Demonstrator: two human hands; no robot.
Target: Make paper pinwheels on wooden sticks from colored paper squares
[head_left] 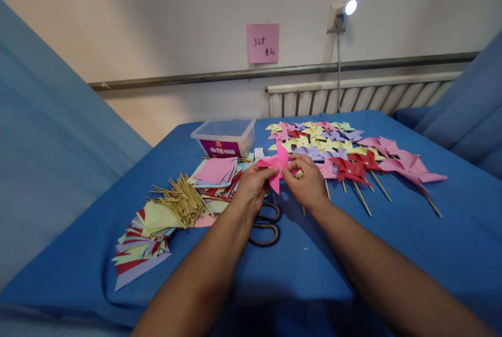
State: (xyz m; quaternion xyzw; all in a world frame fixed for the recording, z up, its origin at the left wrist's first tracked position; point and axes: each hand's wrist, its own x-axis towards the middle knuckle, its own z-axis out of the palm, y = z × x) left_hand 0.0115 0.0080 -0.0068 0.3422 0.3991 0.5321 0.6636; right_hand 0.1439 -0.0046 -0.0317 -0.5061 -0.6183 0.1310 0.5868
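Note:
A bright pink paper pinwheel (281,159) is held up over the middle of the table between my two hands. My left hand (253,184) grips its left side, thumb pressed near the centre. On the right side, my right hand (306,180) pinches the paper close to the middle with thumb and fingertips. Whether a stick or pin is at its centre is hidden by my fingers. Black-handled scissors (266,235) lie below my left hand, their blades covered by my forearm. Many finished pinwheels (351,170) on sticks spread out to the right of my right hand.
Left of my hands lie a heap of short wooden sticks (186,202), stacked coloured paper squares (215,171) and fanned paper pieces (145,243). Behind them stand a clear plastic box (225,141) and a small white box (259,153). Blue cloth (314,274) covers the table.

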